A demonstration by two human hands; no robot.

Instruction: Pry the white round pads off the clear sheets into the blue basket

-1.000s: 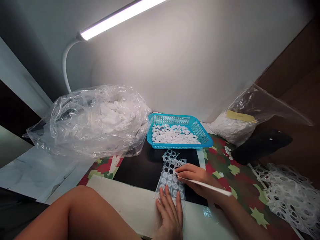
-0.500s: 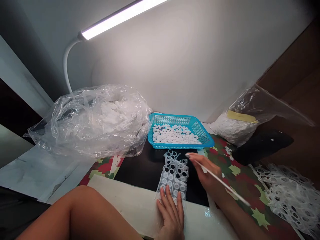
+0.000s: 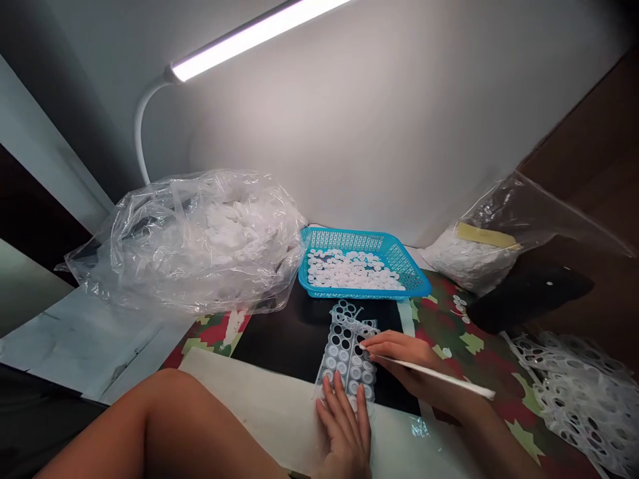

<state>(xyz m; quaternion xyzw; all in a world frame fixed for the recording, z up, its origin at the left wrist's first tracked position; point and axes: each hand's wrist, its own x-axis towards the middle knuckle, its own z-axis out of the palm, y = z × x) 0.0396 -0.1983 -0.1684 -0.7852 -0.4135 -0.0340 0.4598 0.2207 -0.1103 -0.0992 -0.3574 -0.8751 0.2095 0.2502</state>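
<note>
White plastic sheet with punched discs lies under the left hand, fingers spread and pressing down; the right hand pinches a thin white stick between its fingers, just above the sheet.

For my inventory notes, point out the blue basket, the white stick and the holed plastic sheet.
Blue basket (image 3: 349, 239): head view, back wall.
White stick (image 3: 439, 376): head view, mid-shaft.
Holed plastic sheet (image 3: 342, 352): head view, middle.
</note>
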